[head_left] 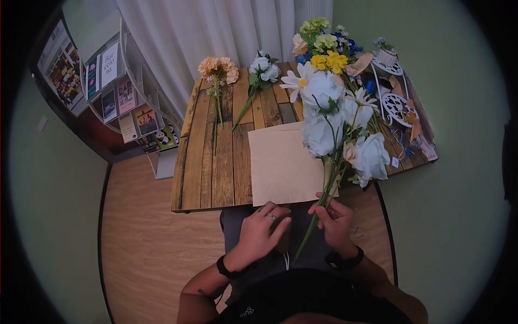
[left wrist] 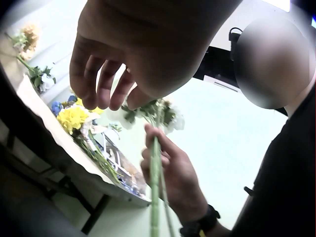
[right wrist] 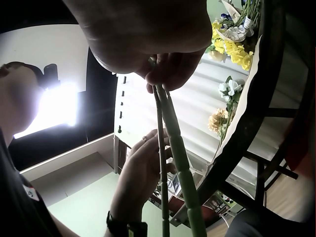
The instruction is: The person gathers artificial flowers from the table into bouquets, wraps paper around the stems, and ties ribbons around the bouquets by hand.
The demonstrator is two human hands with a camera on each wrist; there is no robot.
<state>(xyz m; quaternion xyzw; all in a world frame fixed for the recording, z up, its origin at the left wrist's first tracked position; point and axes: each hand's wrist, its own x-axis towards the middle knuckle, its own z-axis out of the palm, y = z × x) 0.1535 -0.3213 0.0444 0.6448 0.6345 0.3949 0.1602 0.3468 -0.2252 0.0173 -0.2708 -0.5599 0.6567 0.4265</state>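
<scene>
In the head view my right hand (head_left: pixel 338 222) pinches a bunch of green stems (head_left: pixel 306 239) just in front of the table edge. Above it the bunch fans out into large pale-blue artificial roses (head_left: pixel 320 134), with a white daisy (head_left: pixel 294 82) at its upper left. The right wrist view shows thumb and fingers closed around the jointed stems (right wrist: pixel 183 165), whose lower ends hang free. My left hand (head_left: pixel 262 231) hovers left of the stems with fingers loosely bent and nothing in them. A sheet of brown paper (head_left: pixel 278 173) lies behind the hands, partly covered by the bunch.
On the wooden table (head_left: pixel 186 178) lie a peach flower stem (head_left: pixel 218 70) and a white flower stem (head_left: pixel 264 70). Yellow flowers (head_left: pixel 335 62), other blooms and a white metal stand (head_left: pixel 399 109) crowd the right end. A magazine rack (head_left: pixel 121 86) stands at the left.
</scene>
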